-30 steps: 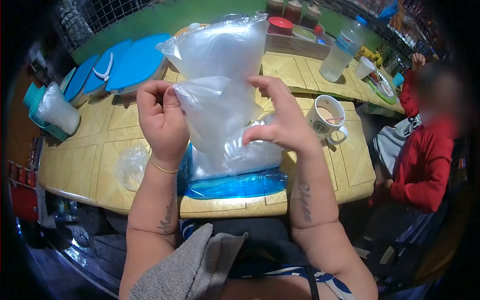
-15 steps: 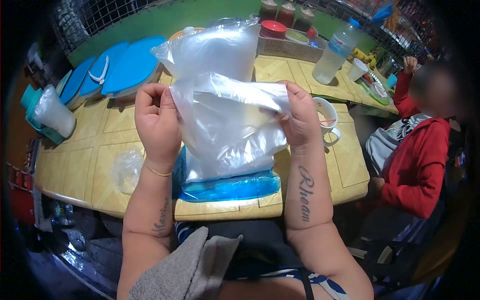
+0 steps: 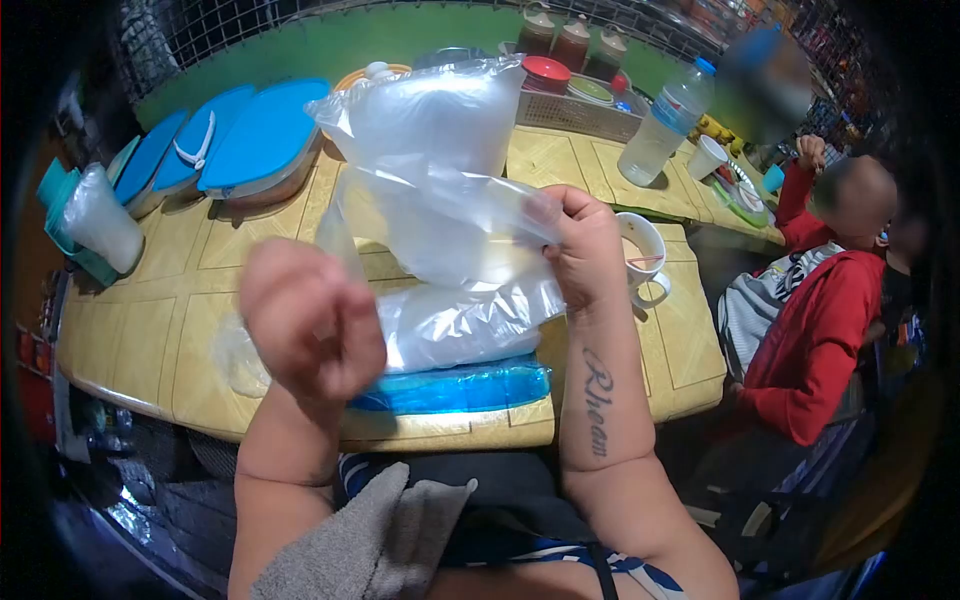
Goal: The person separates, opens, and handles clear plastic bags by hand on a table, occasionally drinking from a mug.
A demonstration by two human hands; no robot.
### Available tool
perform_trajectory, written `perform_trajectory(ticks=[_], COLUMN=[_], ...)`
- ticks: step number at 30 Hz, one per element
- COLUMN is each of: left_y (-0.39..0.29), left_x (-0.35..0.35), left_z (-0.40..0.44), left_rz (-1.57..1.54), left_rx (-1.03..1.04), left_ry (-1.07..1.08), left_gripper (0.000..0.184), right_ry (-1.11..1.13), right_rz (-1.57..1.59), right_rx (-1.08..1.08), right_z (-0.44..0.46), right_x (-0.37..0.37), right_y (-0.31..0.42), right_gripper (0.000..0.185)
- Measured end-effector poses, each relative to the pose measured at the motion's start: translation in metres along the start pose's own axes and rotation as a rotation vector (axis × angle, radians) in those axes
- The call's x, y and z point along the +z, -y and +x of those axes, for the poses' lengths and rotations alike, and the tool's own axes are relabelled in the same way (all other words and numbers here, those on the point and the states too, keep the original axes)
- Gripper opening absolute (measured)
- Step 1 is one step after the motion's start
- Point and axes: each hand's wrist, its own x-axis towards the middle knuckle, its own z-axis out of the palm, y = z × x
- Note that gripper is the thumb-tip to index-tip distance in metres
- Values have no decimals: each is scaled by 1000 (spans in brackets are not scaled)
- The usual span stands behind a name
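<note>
My right hand (image 3: pixel 585 245) pinches the upper right edge of a clear plastic bag (image 3: pixel 440 225), which hangs open and thin over the table. My left hand (image 3: pixel 310 320) is raised near the bag's lower left side, curled but smeared by motion; whether it touches the bag I cannot tell. Under the bag lies a stack of clear plastic bags (image 3: pixel 460 325), with a blue plastic packet (image 3: pixel 460 387) along its near side. Just behind stands a large, puffed clear plastic bag (image 3: pixel 430 115).
Blue-lidded containers (image 3: pixel 265 135) stand back left, and a teal holder (image 3: pixel 75 225) at far left. Right of my hand is a white mug (image 3: pixel 640 245). A water bottle (image 3: pixel 665 125) and sauce jars (image 3: pixel 570 45) stand behind. A person in a red sleeve (image 3: pixel 820 340) sits at right.
My left hand has come off the bag's upper left corner and moved down toward me. My right hand keeps its grip, and the bag's left side now sags.
</note>
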Motion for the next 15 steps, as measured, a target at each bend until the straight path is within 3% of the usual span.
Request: perform_trajectory(ticks=[1,3,7,11,15], left_y=[-8,-18,-12,-16,-21], left_x=[-6,-1,22,26,30], left_z=[3,13,6,3,0], left_rz=[-212,-189,-166,-258,-385], left_rx=[1,17,-189,-346,-397], left_ry=[146,400,457,519,496], left_gripper=[18,36,60,73,49], right_ry=[-7,63,216,443,514], right_rz=[-54,-44,-108,-125,-71], right_rx=[-1,-75,-170,-62,-15], right_z=[-2,-4,-14,-24,-23], right_x=[4,10,22,29,23], right_y=[1,-10,-12,-16,-17], right_gripper=[12,11,8,8,8])
